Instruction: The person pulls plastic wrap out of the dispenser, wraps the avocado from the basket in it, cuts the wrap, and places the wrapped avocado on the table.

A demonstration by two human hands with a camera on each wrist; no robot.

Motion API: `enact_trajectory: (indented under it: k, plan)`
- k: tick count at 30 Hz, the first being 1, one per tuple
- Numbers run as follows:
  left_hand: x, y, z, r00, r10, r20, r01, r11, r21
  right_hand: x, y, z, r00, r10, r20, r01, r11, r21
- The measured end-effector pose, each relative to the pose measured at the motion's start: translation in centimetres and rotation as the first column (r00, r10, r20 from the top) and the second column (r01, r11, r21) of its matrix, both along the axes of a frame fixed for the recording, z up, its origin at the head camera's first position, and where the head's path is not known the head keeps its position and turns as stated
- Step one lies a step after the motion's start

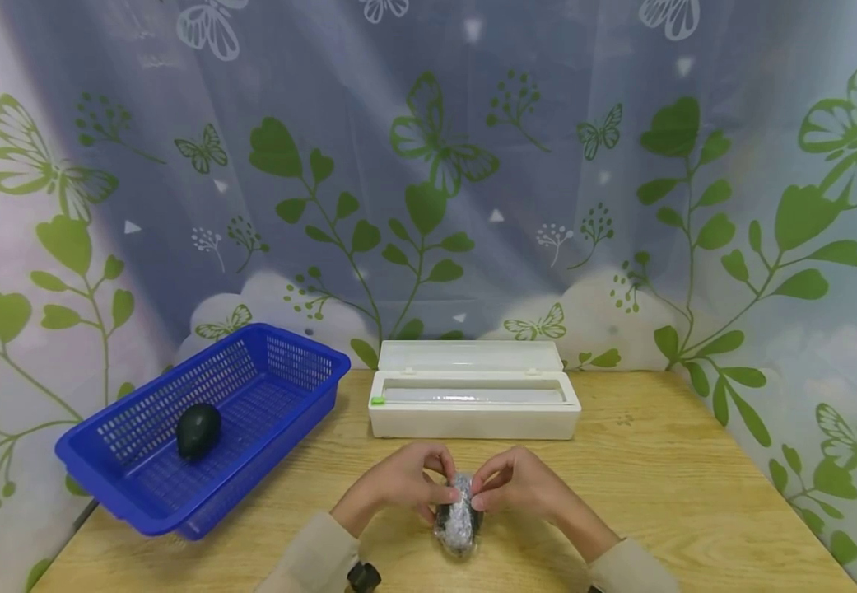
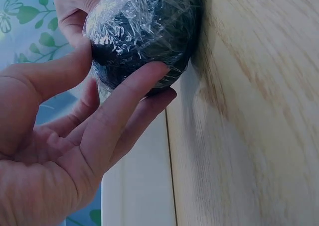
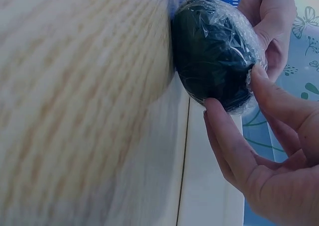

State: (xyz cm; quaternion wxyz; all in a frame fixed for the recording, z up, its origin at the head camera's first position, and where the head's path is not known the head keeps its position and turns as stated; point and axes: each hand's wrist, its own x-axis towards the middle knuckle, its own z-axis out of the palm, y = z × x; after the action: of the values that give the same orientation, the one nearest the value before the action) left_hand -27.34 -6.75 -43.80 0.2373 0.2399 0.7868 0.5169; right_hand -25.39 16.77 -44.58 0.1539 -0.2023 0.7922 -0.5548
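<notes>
A dark green avocado, covered in crinkled clear cling film, lies on the table in front of the person. My left hand grips its far end from the left, with thumb on top and fingers along the side in the left wrist view. From the right, my right hand pinches the same end between thumb and fingertips. In the right wrist view the film bunches thickly along the upper side of the fruit, while the dark skin shows through elsewhere.
Behind the hands stands a white cling film dispenser with its lid raised and a roll inside. At the left, a blue plastic basket holds another, unwrapped avocado. A patterned curtain hangs behind the wooden table.
</notes>
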Motion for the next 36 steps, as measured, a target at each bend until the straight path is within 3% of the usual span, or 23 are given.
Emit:
enact_trajectory:
  k: [8,14,26,36]
  plan:
    - [0.02,-0.01,-0.05,0.996,0.058,0.063,-0.056,0.998,-0.043,-0.05,0.18,0.09,1.0,0.011,-0.018,-0.01,1.0,0.014]
    - [0.03,-0.11,0.02,0.997,0.038,0.074,-0.031,0.995,-0.091,-0.04,0.21,0.16,0.999,0.03,-0.02,-0.029,0.999,0.016]
    - [0.12,-0.13,0.22,0.996,0.016,0.09,-0.008,0.996,-0.092,-0.07,0.19,0.07,0.999,0.018,-0.027,-0.017,0.999,0.04]
    - [0.3,-0.37,0.28,0.993,-0.016,0.12,0.03,0.993,-0.115,0.24,0.08,-0.04,0.997,0.062,-0.037,-0.061,0.997,0.049]
